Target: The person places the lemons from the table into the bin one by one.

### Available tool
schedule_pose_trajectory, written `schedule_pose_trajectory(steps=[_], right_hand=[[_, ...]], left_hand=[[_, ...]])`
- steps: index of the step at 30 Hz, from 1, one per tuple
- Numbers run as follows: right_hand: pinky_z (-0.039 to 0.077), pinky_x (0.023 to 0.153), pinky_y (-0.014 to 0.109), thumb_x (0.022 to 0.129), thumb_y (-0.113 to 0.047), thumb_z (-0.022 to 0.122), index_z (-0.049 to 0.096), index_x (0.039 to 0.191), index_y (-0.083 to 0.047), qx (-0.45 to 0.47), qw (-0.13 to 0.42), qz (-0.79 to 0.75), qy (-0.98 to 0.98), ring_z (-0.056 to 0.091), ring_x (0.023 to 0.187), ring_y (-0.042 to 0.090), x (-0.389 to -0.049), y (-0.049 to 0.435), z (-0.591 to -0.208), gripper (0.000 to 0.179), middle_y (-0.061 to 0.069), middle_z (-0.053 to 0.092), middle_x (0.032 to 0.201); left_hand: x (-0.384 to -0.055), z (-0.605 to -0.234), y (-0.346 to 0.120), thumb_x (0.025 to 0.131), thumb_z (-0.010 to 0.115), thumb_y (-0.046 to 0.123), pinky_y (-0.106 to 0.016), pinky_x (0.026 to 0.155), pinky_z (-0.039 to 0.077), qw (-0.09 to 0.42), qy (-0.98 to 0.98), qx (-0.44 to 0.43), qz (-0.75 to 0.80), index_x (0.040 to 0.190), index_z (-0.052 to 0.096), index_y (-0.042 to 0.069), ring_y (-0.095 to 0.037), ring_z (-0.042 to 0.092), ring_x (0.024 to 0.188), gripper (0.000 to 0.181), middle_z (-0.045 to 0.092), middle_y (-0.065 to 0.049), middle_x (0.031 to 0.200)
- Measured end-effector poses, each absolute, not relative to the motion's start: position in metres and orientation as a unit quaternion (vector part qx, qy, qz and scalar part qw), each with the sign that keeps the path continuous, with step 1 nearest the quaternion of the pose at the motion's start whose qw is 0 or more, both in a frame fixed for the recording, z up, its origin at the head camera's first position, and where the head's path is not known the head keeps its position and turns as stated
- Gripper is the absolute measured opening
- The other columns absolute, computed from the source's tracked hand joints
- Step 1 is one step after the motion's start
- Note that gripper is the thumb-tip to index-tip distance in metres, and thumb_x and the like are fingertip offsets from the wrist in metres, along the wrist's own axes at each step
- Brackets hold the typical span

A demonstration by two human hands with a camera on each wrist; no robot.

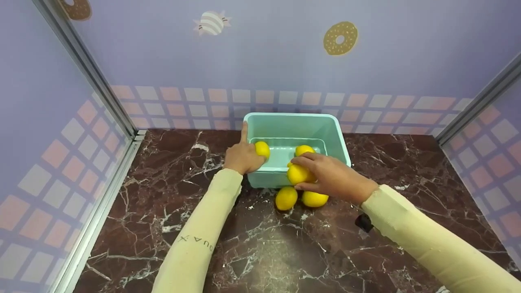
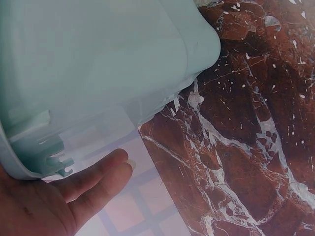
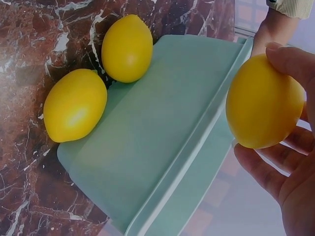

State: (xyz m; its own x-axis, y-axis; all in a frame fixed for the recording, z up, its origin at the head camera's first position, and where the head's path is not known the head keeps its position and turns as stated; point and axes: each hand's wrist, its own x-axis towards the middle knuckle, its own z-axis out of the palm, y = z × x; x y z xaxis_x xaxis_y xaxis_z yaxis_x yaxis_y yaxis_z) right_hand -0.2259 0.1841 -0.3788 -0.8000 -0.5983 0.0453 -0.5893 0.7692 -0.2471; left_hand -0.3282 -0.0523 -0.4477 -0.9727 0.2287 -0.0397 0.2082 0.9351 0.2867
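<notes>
A pale green plastic bin (image 1: pixel 338 140) stands on the marble-patterned table. My left hand (image 1: pixel 244 158) grips its left rim, with straight fingers (image 2: pixel 101 184) along the outside; the thumb is mostly hidden. In the head view, my right hand (image 1: pixel 336 177) holds a lemon (image 1: pixel 298 175) over the front rim. The right wrist view shows this lemon (image 3: pixel 263 103) between thumb and fingertips. Inside the bin, one lemon (image 1: pixel 262 150) lies beside my left hand and another lemon (image 1: pixel 304 149) lies behind the held one. Two lemons, left (image 1: pixel 286 198) and right (image 1: pixel 315 199), rest on the table before the bin.
Behind the bin rises a purple wall (image 1: pixel 268 53) with a checked band and printed sweets. Side panels with metal frames (image 1: pixel 97 93) flank the dark red table (image 1: pixel 260 252). A small black object (image 1: pixel 364 223) sits at my right sleeve cuff.
</notes>
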Motion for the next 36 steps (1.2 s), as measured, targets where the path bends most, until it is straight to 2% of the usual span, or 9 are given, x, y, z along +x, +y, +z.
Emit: schedule_pose_trajectory(steps=[11,29,36], right_hand=[[0.051,0.092,0.042,0.086,-0.043,0.069,0.055,0.133,-0.014,-0.323,0.006,-0.131,0.937,0.06,0.106,0.025,-0.232,0.183,-0.376,0.057,0.008,0.06,0.127],[0.05,0.093,0.043,0.087,-0.041,0.069,0.054,0.134,-0.016,-0.308,0.014,-0.131,0.942,0.06,0.109,0.028,-0.238,0.182,-0.376,0.056,0.011,0.057,0.133],[0.052,0.09,0.041,0.087,-0.04,0.069,0.055,0.132,-0.015,-0.308,0.007,-0.134,0.942,0.062,0.104,0.026,-0.24,0.181,-0.376,0.054,0.011,0.059,0.131]], left_hand=[[-0.329,-0.447,-0.052,0.084,0.05,0.044,-0.045,0.064,0.049,0.038,0.984,0.111,0.133,0.099,0.073,0.007,-0.026,0.059,0.064,0.047,-0.012,-0.007,0.164],[-0.329,-0.448,-0.052,0.084,0.05,0.044,-0.048,0.069,0.052,0.04,0.984,0.114,0.128,0.096,0.072,0.006,-0.028,0.061,0.069,0.046,-0.013,-0.008,0.164],[-0.33,-0.449,-0.052,0.084,0.05,0.043,-0.046,0.064,0.051,0.037,0.984,0.116,0.129,0.094,0.072,0.006,-0.027,0.06,0.066,0.044,-0.013,-0.008,0.164]])
